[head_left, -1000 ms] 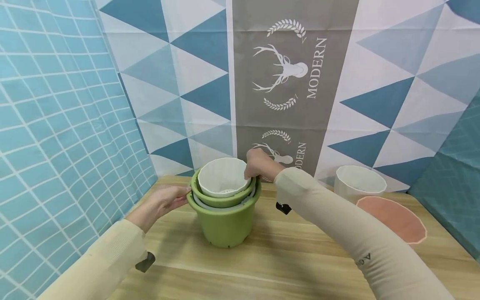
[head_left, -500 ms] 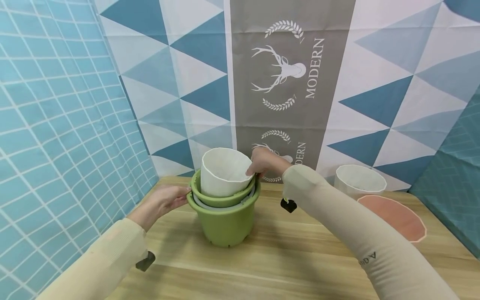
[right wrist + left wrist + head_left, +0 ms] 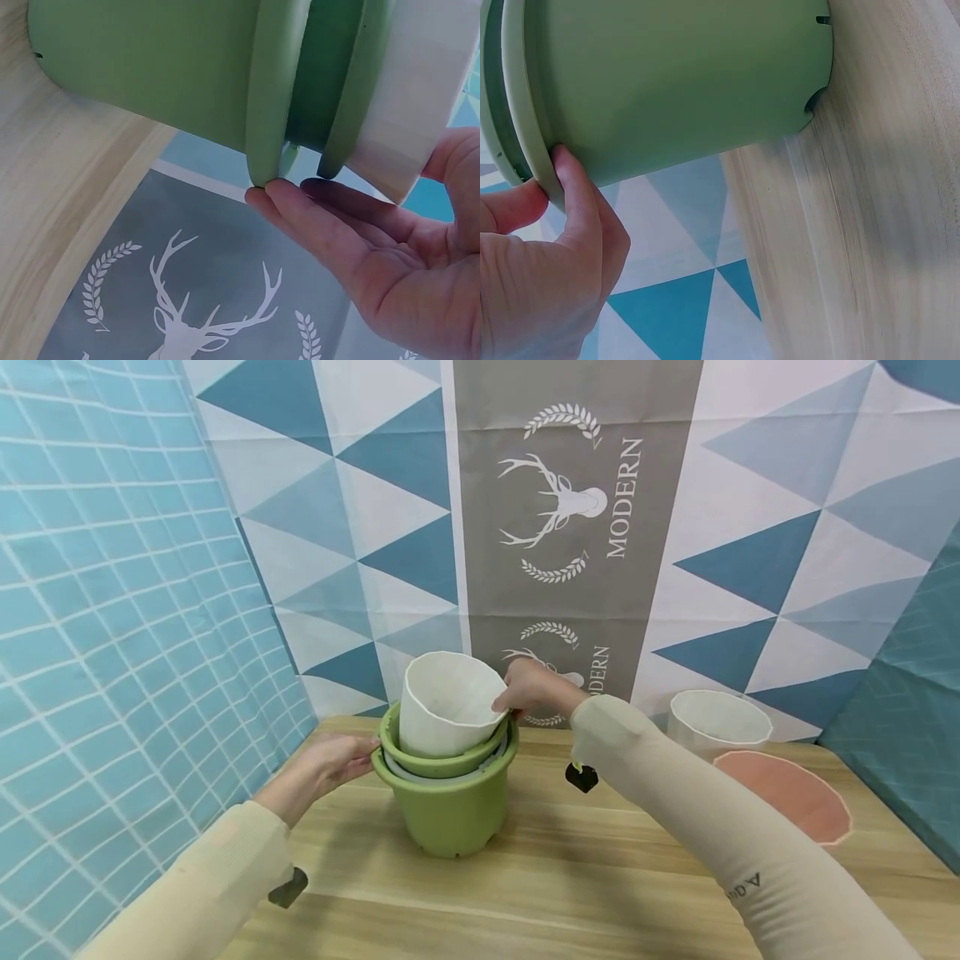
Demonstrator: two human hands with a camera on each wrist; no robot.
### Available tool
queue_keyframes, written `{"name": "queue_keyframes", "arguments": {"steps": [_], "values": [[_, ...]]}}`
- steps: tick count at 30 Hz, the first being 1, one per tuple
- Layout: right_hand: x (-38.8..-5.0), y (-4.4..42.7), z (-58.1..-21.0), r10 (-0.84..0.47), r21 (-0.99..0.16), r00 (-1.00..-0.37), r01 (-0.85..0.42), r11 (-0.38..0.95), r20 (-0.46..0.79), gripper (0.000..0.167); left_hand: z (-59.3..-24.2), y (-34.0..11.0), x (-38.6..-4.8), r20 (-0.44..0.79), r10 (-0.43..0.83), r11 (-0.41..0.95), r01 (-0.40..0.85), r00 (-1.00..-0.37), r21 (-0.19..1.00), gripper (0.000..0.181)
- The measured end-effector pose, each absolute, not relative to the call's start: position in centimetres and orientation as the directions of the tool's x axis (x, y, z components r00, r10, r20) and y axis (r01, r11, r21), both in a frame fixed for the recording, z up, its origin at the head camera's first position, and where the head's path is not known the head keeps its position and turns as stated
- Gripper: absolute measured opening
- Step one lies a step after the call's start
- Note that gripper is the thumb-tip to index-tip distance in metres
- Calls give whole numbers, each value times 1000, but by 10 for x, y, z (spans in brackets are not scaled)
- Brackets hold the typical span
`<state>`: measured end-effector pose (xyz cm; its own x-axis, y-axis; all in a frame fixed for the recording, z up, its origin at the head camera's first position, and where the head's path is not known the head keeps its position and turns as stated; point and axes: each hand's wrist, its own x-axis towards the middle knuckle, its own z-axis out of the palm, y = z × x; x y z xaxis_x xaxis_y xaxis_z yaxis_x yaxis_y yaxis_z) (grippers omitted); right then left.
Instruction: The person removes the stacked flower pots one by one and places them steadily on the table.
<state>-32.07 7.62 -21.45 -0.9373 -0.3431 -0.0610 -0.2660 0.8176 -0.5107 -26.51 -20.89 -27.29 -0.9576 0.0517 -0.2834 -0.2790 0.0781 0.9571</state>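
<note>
A green pot stands on the table with a grey-white rim, a smaller green pot and a tilted white pot nested inside. My left hand pinches the outer green pot's rim at its left; the left wrist view shows thumb and fingers on either side of that rim. My right hand holds the white pot's right edge with its thumb inside. In the right wrist view, fingertips of the right hand touch the green rims beneath.
At the right of the wooden table stand another white pot and a pink pot. Patterned cloth hangs behind, and blue tiled cloth lines the left side.
The white pot has risen at its left side and now leans toward my right hand. My right hand has shifted slightly right. My left hand has stayed at the green rim.
</note>
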Motion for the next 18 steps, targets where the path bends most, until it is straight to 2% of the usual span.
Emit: {"name": "queue_keyframes", "arguments": {"steps": [8, 13, 18], "values": [[-323, 81, -218, -320, -461, -946, -262, 848, -53, 36, -275, -207, -270, -265, 130, 72, -258, -955, 964, 44], [-322, 82, -217, -323, -499, -944, -250, 830, -64, 25, -275, -207, -272, -264, 135, 73, -256, -955, 964, 39], [-317, 78, -219, -320, -501, -946, -255, 827, -45, 28, -277, -215, -271, -273, 138, 51, -269, -952, 962, 29]]}}
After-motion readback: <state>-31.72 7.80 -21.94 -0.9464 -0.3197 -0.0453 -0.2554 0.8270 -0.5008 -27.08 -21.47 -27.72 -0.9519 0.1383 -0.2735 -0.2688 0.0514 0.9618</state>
